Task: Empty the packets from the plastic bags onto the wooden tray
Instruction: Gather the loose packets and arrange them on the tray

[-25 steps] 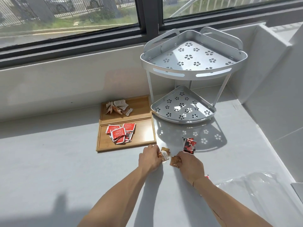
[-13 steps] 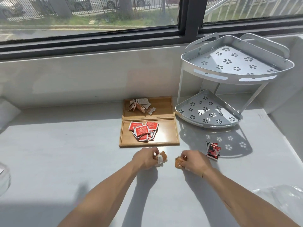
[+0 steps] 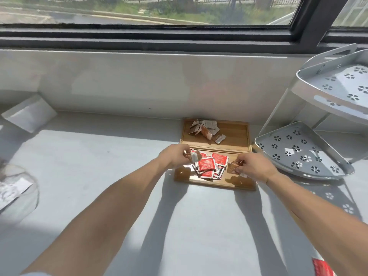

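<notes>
The wooden tray has two compartments and lies against the back wall. Brown and white packets are heaped in its far compartment, and red packets fill the near one. My left hand hovers over the tray's near left corner, closed on a few brown and white packets. Over the near right part, my right hand grips brown packets. A red packet lies at the bottom right edge of the view.
A grey two-tier corner rack with flower cut-outs stands right of the tray. A clear plastic bag with a paper slip lies at the far left. A white block leans in the back left corner. The window wall rises behind.
Both hands lifted packets off the counter and carried them forward to above the tray's near compartment. The view swung left, so the rack now sits at the right edge.
</notes>
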